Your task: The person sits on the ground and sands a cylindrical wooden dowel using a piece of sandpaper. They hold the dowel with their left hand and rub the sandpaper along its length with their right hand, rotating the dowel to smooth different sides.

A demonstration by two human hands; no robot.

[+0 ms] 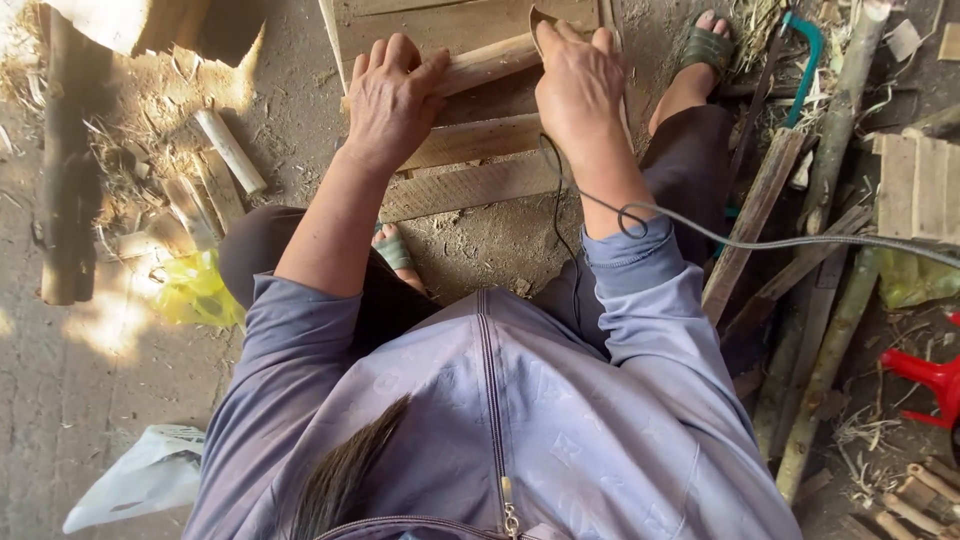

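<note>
My left hand grips one end of a short pale bamboo piece that lies across a wooden slat board on the dirt floor. My right hand presses a folded brown sheet, like sandpaper, against the other end of the same piece. Both hands sit close together above the board, between my knees. My feet in green sandals rest beside and below the board.
Cut bamboo lengths lie at the left near a thick log and a yellow bag. A teal-framed saw, long bamboo poles, planks and a red plastic object crowd the right. A grey cable runs across.
</note>
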